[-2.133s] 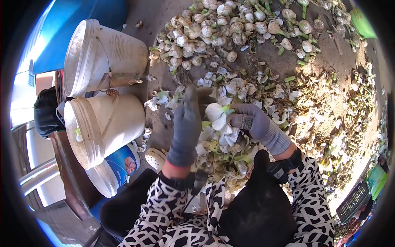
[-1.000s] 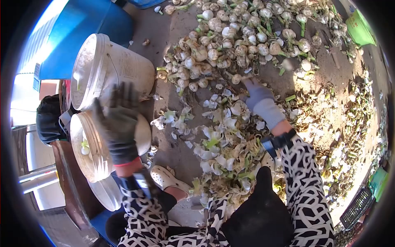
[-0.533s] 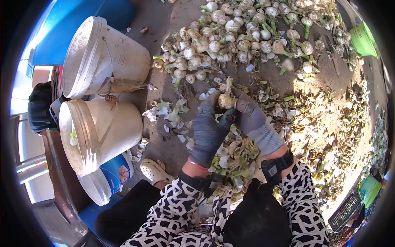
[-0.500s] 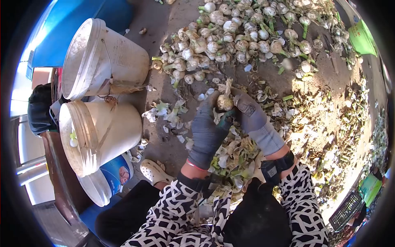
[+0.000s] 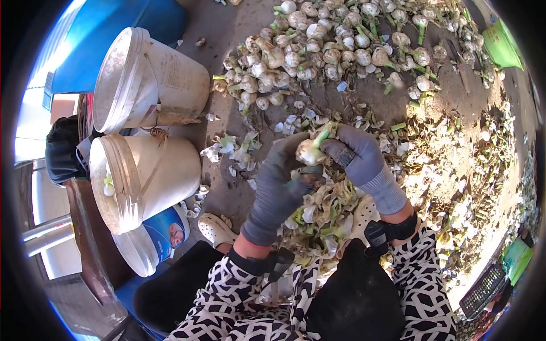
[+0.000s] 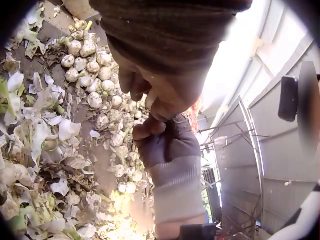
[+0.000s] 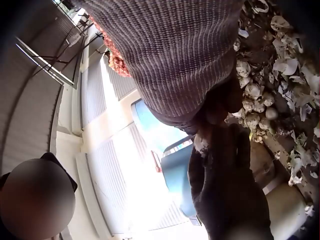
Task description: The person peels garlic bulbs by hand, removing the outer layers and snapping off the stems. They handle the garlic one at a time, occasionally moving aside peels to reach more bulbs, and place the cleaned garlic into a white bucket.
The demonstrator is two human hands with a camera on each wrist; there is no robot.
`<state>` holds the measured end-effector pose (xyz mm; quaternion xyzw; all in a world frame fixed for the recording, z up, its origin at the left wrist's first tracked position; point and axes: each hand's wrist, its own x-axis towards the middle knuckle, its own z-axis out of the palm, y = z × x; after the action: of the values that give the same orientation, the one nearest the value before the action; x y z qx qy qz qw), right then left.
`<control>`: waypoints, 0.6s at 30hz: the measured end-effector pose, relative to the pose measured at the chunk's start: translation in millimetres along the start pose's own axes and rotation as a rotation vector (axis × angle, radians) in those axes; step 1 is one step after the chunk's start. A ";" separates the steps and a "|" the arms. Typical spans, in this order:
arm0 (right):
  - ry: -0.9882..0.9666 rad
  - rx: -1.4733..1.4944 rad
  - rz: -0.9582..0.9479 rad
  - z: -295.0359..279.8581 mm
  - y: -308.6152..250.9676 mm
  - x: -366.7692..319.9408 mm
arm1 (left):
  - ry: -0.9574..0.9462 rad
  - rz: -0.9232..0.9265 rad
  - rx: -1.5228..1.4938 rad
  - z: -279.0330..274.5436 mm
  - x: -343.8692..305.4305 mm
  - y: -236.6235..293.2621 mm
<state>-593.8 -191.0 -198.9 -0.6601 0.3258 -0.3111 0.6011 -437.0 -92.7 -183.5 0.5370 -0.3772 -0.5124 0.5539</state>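
Both gloved hands meet over the litter of skins in the head view, with a garlic bulb between them. Its green stem slants up to the right and some brownish outer skin shows. My left hand, in a dark grey glove, holds the bulb from the left with fingers and thumb. My right hand, in a lighter grey glove, pinches at the stem and skin. In the left wrist view, the left glove largely hides the bulb, and the right hand comes up against it. The right wrist view shows a pale bit of the bulb between the hands.
A heap of unpeeled garlic lies ahead. Loose skins spread below the hands and to the right. Two white buckets stand at left; peeled garlic shows inside the nearer one. A green bag lies far right.
The white peeled bulb left the hands; the left hand swung over the buckets while the right reached the heap. Both hands came together on another bulb, which now tilts with its green stem showing.
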 end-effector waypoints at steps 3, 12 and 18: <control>0.004 -0.049 -0.220 -4.7 -4.2 1.8 | -0.067 -0.277 -0.457 3.4 -0.4 19.0; 0.071 0.107 -0.023 8.2 3.3 7.4 | 0.026 -0.209 -0.292 11.1 16.3 16.4; -0.158 0.326 0.278 -11.2 -17.4 14.8 | -0.039 0.035 0.159 3.0 15.2 37.8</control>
<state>-593.1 -208.4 -180.3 -0.5254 0.3111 -0.2210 0.7605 -430.8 -111.9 -148.0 0.5625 -0.4369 -0.4815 0.5108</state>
